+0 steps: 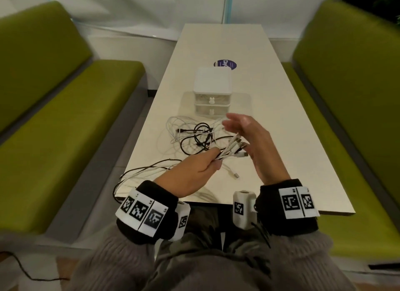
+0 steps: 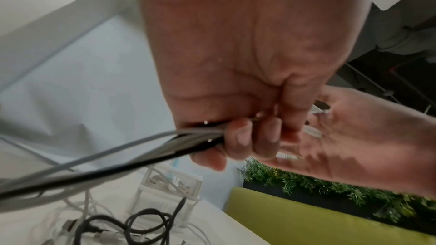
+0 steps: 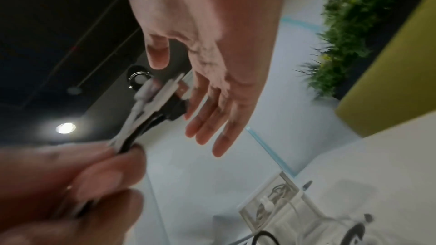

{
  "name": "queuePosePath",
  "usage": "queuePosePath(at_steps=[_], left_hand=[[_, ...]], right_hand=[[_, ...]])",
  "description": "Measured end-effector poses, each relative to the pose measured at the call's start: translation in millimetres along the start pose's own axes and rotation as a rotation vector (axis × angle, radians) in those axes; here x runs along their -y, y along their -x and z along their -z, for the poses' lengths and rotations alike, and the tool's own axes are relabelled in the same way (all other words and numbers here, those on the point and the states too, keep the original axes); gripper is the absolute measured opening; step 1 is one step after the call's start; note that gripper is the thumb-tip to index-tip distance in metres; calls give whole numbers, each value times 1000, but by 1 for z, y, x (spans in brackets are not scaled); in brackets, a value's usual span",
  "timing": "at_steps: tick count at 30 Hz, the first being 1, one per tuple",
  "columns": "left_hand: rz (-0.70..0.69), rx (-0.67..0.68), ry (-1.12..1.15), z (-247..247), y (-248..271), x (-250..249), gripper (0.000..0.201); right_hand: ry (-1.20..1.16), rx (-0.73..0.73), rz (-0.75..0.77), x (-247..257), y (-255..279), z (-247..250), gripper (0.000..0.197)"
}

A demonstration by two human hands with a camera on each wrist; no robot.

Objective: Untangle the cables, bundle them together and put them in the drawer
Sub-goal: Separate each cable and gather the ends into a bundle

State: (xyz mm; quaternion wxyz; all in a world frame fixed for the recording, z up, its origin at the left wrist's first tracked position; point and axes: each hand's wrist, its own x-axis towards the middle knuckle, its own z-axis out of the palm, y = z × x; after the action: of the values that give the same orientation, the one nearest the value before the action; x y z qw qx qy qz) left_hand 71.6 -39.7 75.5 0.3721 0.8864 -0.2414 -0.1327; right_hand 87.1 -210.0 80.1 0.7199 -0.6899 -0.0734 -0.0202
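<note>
Left hand [image 1: 201, 169] grips the cables [image 1: 229, 148] — their plugs fan against the flat, spread right hand [image 1: 253, 143]

Smooth, faintly glossy cream tabletop [image 1: 249, 59], catching a soft reflection. On it, a drawer box [image 1: 212, 82] of matt white plastic with clear fronts. The cables [image 1: 194, 137], black and white, look rubbery, with metal-tipped plugs [image 1: 240, 148]. Benches [image 1: 54, 108] at both frame edges: matt green woven cloth. Grey ribbed knit sleeves [image 1: 121, 264] at the bottom.
</note>
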Motion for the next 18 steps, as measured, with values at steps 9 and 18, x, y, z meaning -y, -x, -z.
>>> queuePosePath(at_steps=[9, 18], left_hand=[[55, -33, -74, -12, -2, -9, 28], [-24, -27, -220, -13, -9, -12, 36]], right_hand=[[244, -15, 75, -15, 4, -40, 36], [111, -135, 58, -9, 3, -41, 48]])
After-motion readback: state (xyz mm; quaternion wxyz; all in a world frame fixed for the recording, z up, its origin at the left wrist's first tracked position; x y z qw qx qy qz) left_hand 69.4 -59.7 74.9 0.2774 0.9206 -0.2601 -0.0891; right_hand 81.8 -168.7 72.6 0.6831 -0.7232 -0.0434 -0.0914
